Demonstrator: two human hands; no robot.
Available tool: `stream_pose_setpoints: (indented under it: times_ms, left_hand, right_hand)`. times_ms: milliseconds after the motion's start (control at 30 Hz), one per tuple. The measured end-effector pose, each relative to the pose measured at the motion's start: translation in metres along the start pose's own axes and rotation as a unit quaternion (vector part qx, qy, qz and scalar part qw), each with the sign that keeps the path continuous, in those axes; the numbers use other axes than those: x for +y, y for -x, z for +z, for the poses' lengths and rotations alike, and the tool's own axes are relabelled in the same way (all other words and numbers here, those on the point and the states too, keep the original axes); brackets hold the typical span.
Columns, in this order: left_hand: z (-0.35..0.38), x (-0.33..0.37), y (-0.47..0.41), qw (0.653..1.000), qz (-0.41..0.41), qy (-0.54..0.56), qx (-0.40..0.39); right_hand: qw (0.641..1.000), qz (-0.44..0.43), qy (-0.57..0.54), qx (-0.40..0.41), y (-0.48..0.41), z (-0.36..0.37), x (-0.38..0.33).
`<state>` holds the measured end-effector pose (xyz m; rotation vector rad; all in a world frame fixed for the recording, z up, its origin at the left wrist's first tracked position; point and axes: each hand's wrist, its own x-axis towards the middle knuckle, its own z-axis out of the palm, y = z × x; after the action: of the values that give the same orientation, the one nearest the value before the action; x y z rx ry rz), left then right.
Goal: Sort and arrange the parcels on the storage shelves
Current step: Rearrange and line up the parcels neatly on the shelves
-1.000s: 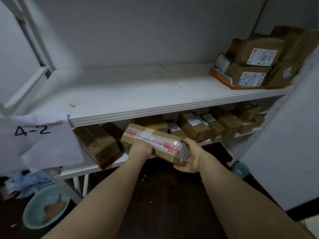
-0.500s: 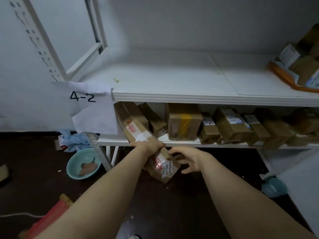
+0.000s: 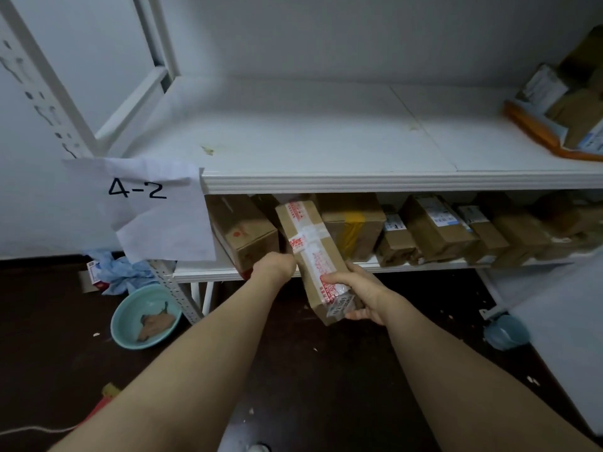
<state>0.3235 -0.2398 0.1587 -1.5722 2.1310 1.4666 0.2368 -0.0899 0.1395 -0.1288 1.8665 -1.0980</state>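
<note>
A long brown parcel [image 3: 310, 252] wrapped in clear tape with red print is tilted, its far end pushed in among the boxes on the lower shelf [image 3: 208, 275]. My right hand [image 3: 362, 295] grips its near end, thumb over the top. My left hand [image 3: 277, 265] is against the parcel's left side, its fingers hidden behind the box. To the parcel's left on that shelf stands a brown box [image 3: 241, 233]; a row of several labelled cardboard parcels [image 3: 434, 230] runs to its right.
The upper shelf [image 3: 326, 181] bears a stack of parcels [image 3: 567, 115] at its far right. A paper sign "4-2" [image 3: 140, 203] hangs on the left post. A teal bowl [image 3: 145, 318], blue cloth and a blue cup [image 3: 505, 331] lie on the dark floor.
The parcel has swung from lying across my hands to pointing into the lower shelf, and its far end has gone in. My right hand took hold of its near end.
</note>
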Motion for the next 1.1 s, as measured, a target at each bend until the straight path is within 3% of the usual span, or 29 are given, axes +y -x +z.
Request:
stream_pose_setpoints:
  times_ms: [133, 233, 467, 900, 1100]
  left_hand:
    - [0.001, -0.01, -0.024, 0.965, 0.057, -0.254, 0.032]
    - [0.002, -0.015, -0.045, 0.946, 0.093, -0.305, 0.049]
    - [-0.004, -0.025, -0.087, 0.955, 0.083, -0.284, 0.026]
    - [-0.03, -0.057, -0.133, 0.959, 0.066, -0.274, 0.029]
    - [-0.043, -0.06, -0.135, 0.956, 0.069, -0.283, 0.04]
  right_hand:
    - [0.999, 0.021, -0.036, 0.007, -0.013, 0.02, 0.0]
    - [0.998, 0.027, -0.065, 0.002, -0.03, 0.032, 0.004]
    - [0.992, 0.043, -0.117, -0.012, -0.062, 0.05, 0.019]
    - [0.988, 0.071, -0.088, -0.102, -0.087, 0.07, 0.014]
    - [0.988, 0.077, -0.103, -0.088, -0.091, 0.081, 0.006]
